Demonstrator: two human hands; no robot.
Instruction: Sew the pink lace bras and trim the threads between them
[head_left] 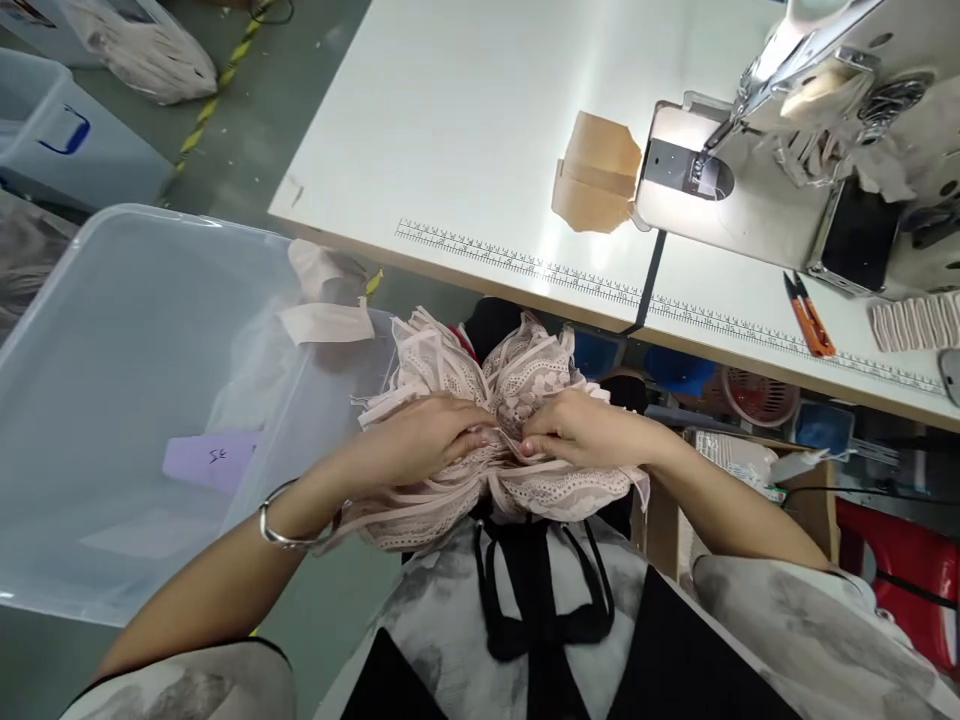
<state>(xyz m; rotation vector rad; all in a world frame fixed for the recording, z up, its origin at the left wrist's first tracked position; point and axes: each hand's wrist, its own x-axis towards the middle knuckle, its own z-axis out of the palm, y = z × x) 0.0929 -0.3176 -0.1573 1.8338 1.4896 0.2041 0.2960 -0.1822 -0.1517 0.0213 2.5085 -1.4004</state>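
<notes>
A bundle of pale pink lace bras (442, 505) rests on my lap, several layers deep, with cups fanned to both sides and thin straps trailing. My left hand (427, 440) is closed on the fabric near the bundle's middle, fingers curled inward. Facing it, my right hand (581, 428) grips the lace just right of the centre, thumb and fingers pinched together. The fabric between the two hands is bunched, and the fingertips are partly hidden in its folds.
A translucent plastic bin (187, 240) holding a purple card (210, 460) stands at the left. Ahead is a white table (480, 120) with a sewing machine (750, 180), a brown paper piece (596, 175), orange thread snips (810, 318) and a folded pink stack (915, 322).
</notes>
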